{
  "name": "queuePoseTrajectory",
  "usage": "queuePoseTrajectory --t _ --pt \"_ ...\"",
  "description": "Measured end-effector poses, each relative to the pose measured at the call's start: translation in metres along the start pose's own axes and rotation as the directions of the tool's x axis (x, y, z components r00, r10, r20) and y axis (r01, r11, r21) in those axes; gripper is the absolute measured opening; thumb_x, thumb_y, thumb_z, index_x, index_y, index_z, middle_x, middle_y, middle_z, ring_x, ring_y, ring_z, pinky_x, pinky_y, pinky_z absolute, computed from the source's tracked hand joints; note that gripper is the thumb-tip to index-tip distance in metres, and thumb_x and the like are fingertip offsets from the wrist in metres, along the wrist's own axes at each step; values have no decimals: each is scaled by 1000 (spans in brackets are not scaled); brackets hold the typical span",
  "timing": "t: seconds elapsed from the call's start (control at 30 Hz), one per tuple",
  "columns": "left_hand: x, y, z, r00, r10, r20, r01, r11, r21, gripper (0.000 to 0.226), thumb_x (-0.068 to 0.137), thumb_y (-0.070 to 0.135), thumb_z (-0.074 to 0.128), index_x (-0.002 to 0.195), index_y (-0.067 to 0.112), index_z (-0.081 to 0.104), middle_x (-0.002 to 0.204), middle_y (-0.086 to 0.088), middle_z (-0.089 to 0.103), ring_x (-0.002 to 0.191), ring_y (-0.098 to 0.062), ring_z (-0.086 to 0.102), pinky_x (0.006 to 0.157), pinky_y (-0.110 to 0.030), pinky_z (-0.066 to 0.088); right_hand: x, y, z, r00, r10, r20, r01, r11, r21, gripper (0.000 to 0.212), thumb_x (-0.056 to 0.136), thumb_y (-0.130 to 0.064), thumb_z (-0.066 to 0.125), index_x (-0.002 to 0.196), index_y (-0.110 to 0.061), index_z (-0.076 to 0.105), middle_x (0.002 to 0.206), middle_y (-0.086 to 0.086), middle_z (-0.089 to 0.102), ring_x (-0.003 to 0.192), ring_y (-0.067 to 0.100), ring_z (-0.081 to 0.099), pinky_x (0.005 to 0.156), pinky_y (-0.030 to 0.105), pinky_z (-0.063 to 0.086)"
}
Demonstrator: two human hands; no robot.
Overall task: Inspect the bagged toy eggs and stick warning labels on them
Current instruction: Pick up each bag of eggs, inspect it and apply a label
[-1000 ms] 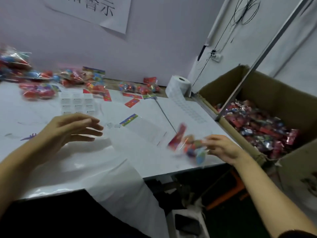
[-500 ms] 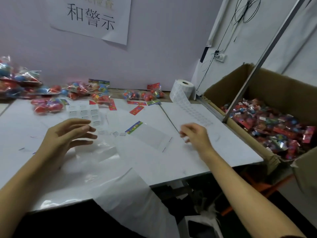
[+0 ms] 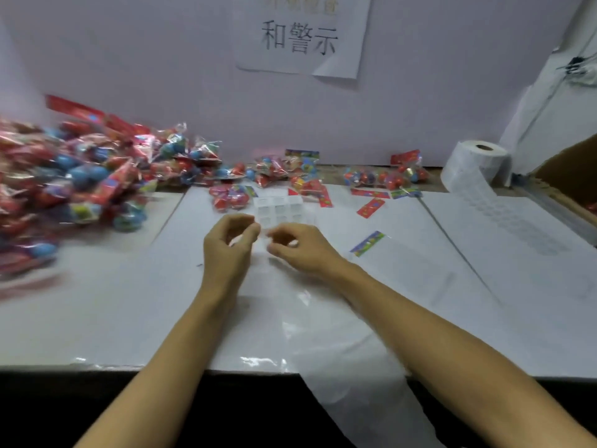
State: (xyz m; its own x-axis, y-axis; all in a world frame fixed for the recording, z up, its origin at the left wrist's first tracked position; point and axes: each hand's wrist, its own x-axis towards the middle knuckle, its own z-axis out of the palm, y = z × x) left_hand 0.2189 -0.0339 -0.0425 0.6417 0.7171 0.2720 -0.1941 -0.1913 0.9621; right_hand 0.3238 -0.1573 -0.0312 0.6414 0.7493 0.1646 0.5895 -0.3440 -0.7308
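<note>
White label sheet [image 3: 277,206] beyond both curled hands; left hand [image 3: 231,244], right hand [image 3: 295,250] grip unclear

red-blue bagged eggs [image 3: 74,185], seemingly white label roll [image 3: 475,168]

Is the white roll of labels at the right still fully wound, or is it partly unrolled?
Partly unrolled. The white roll of labels stands on end by the wall, and a strip of labels runs from it across the white table.
</note>
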Motion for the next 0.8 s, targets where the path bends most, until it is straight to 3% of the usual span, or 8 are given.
queuePoseTrajectory --t 0.07,0.13,0.37,0.47,0.57,0.67,0.73,0.8 --pt "8 -2 1 999 52 -7 -51 991 123 12 95 10 69 99 20 68 100 7 70 94 1 66 79 -15 51 -4 17 5 997 13 -70 -5 993 115 25 92 -14 71 116 -19 73 105 -5 72 96 8 67 89 20 52" --pt "20 -4 4 999 47 21 -50 968 247 13 95 10 68 105 18 68 109 5 69 96 -1 63 80 -8 47 -4 27 4 992 55 -118 -21 961 275 16 91 -13 72 103 -24 75 97 -7 75 91 10 71 88 23 55" --pt "90 -20 5 974 1 226 -176 631 755 61 92 2 64 149 17 51 157 -5 45 148 -26 33 121 -38 29 1 33 2 979 151 -133 -58 843 534 17 94 -8 68 89 -22 77 80 2 77 77 14 72 83 31 60" --pt "108 -28 -4 978 -81 190 -119 534 837 60 98 12 61 154 22 44 158 -4 45 144 -28 40 117 -47 38 0 35 2 978 166 -125 -73 837 542 15 94 -11 68 90 -22 78 81 1 77 78 12 72 85 32 59" --pt "112 -29 -17 993 22 118 -113 500 859 46 99 10 60 143 21 56 136 -8 63 121 -31 57 98 -46 51 -2 33 1 978 161 -129 -68 842 535 15 94 -13 68 88 -23 77 81 1 77 77 12 72 86 33 59" --pt "110 -21 -31 1000 2 -14 7 739 673 40 98 18 68 137 19 58 123 -7 68 107 -28 65 90 -45 57 -2 27 -1 976 162 -145 -58 837 544 16 95 -11 67 86 -21 77 78 1 76 74 11 70 80 29 58" --pt "103 -8 -36 989 -136 -56 146 956 255 40 96 11 69 134 17 56 116 -8 69 99 -24 69 80 -37 59 -2 24 -4 973 172 -152 -57 824 564 16 95 -10 66 88 -20 76 77 0 76 72 10 70 71 23 55" --pt "90 7 -39 964 -261 51 266 952 -151 40 95 -2 64 130 15 55 104 -13 76 89 -26 76 73 -32 62 -3 22 -6 968 191 -165 -57 804 592 15 96 -9 65 90 -17 76 77 0 75 73 10 70 66 22 54"
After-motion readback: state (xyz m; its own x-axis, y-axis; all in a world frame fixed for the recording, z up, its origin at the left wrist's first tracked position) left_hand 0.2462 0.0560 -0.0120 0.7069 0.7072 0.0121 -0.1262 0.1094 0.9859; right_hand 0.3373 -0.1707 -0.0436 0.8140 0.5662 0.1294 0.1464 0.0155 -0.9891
